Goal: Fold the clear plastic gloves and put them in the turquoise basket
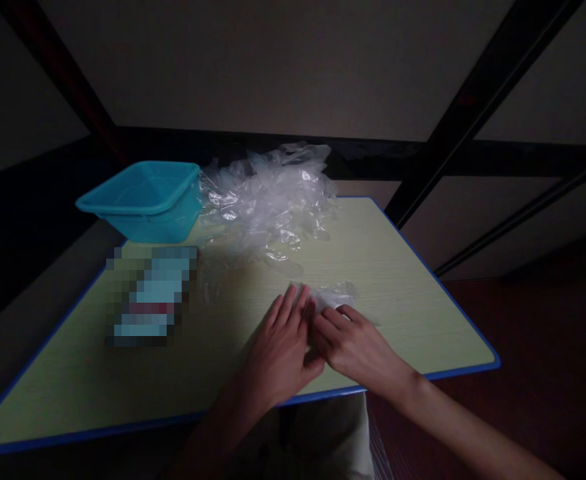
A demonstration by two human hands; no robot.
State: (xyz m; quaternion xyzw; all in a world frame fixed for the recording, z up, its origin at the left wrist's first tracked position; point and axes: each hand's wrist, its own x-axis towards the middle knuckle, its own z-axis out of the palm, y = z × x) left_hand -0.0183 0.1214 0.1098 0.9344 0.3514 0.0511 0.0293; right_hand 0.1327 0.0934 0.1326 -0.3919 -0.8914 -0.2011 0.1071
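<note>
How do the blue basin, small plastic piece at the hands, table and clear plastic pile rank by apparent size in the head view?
1. Table
2. Clear plastic pile
3. Blue basin
4. Small plastic piece, partly covered

On the table, counted from the left hand and the right hand, the plastic heap is near twelve o'clock, the basin at ten, the obscured object about nine, the plastic piece at one.
</note>
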